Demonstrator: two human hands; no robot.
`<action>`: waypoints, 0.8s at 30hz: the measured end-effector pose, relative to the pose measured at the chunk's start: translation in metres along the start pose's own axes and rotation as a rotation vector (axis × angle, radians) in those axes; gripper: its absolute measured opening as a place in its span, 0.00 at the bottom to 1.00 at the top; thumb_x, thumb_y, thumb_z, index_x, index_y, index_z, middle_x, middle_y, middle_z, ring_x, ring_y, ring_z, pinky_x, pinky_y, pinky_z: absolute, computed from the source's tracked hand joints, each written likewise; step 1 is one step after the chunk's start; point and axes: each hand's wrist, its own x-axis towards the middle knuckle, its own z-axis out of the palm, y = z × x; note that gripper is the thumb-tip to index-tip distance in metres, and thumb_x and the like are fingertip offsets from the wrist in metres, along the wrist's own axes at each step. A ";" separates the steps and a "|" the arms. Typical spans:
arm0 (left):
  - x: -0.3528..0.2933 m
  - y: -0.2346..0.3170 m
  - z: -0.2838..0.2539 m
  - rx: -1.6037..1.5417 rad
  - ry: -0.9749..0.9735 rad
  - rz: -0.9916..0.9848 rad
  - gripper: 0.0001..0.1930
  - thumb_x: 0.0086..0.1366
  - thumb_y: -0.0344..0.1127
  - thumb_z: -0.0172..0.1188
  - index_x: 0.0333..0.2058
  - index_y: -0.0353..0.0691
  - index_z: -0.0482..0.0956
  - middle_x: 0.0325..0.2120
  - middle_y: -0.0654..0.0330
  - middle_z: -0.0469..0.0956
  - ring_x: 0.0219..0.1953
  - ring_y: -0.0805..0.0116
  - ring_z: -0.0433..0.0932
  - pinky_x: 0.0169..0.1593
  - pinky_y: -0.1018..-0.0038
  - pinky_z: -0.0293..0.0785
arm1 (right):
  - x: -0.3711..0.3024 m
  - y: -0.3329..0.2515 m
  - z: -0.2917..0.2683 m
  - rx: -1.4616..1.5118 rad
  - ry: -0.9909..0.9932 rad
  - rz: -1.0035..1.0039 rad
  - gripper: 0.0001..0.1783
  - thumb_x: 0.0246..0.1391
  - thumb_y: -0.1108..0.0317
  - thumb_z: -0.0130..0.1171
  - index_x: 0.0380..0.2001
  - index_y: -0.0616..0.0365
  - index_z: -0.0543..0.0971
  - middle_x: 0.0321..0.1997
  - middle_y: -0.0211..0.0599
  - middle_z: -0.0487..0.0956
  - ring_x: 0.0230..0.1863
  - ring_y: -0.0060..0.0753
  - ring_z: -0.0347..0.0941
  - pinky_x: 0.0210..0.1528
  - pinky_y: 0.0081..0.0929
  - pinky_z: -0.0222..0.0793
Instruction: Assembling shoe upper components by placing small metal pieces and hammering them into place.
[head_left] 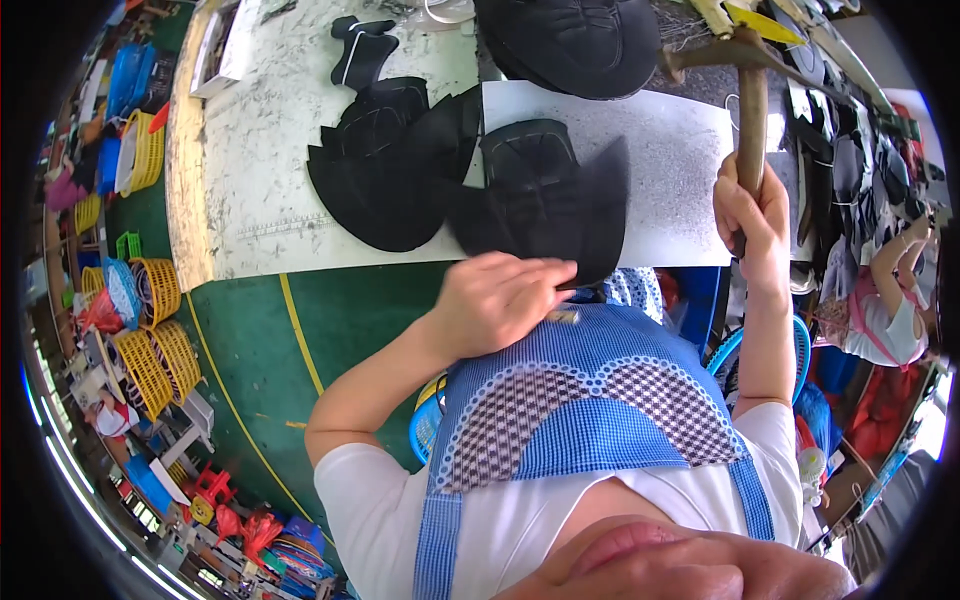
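My right hand (755, 215) is wrapped round the wooden handle of a hammer (752, 110), raised at the right of the table with its metal head upward. At the table's front edge, my left hand (505, 300) has its fingers together at the lower edge of a black shoe upper (535, 195). That piece is partly blurred and lies over a white board; how the fingertips grip it is partly hidden. A small pale cylindrical thing (563, 316) shows just under the fingers. Left of it lie more black upper pieces (385, 175), overlapping.
The worktable (265, 180) has a wooden left edge. A stack of black pieces (570, 45) lies at the back, near small strapped black pieces (365, 55). Yellow baskets (155, 280) stand on the green floor at left. Another person (885, 310) works at far right.
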 end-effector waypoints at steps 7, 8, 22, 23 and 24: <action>0.035 -0.059 -0.024 -0.069 0.225 -0.406 0.11 0.70 0.35 0.51 0.31 0.33 0.73 0.25 0.56 0.74 0.21 0.68 0.70 0.29 0.74 0.67 | -0.020 0.005 0.011 -0.589 -0.192 -0.049 0.12 0.57 0.66 0.58 0.27 0.62 0.70 0.14 0.31 0.63 0.16 0.20 0.59 0.19 0.26 0.54; 0.039 -0.069 -0.027 0.108 0.267 -0.393 0.13 0.71 0.37 0.50 0.32 0.33 0.73 0.25 0.56 0.73 0.22 0.70 0.70 0.29 0.75 0.66 | -0.017 -0.004 0.023 -0.645 -0.206 -0.050 0.12 0.57 0.67 0.59 0.26 0.62 0.70 0.13 0.36 0.65 0.15 0.25 0.63 0.19 0.28 0.57; 0.032 -0.087 -0.005 -0.655 0.138 -0.691 0.13 0.71 0.36 0.50 0.41 0.29 0.74 0.36 0.55 0.79 0.37 0.67 0.82 0.42 0.75 0.80 | 0.002 0.009 0.020 -0.721 -0.285 -0.096 0.12 0.60 0.64 0.57 0.28 0.62 0.71 0.13 0.40 0.67 0.14 0.35 0.68 0.19 0.30 0.60; 0.032 -0.086 -0.005 -0.640 0.140 -0.675 0.13 0.71 0.36 0.51 0.40 0.29 0.74 0.36 0.55 0.79 0.37 0.68 0.82 0.41 0.75 0.79 | 0.002 0.010 0.020 -0.712 -0.274 -0.096 0.12 0.60 0.64 0.57 0.28 0.62 0.71 0.13 0.40 0.67 0.14 0.34 0.67 0.20 0.29 0.60; 0.032 -0.086 -0.005 -0.626 0.142 -0.659 0.12 0.71 0.36 0.51 0.40 0.29 0.74 0.35 0.56 0.80 0.36 0.69 0.82 0.41 0.76 0.79 | 0.003 0.008 0.020 -0.713 -0.275 -0.097 0.12 0.60 0.64 0.57 0.28 0.62 0.71 0.13 0.40 0.67 0.14 0.34 0.67 0.20 0.29 0.60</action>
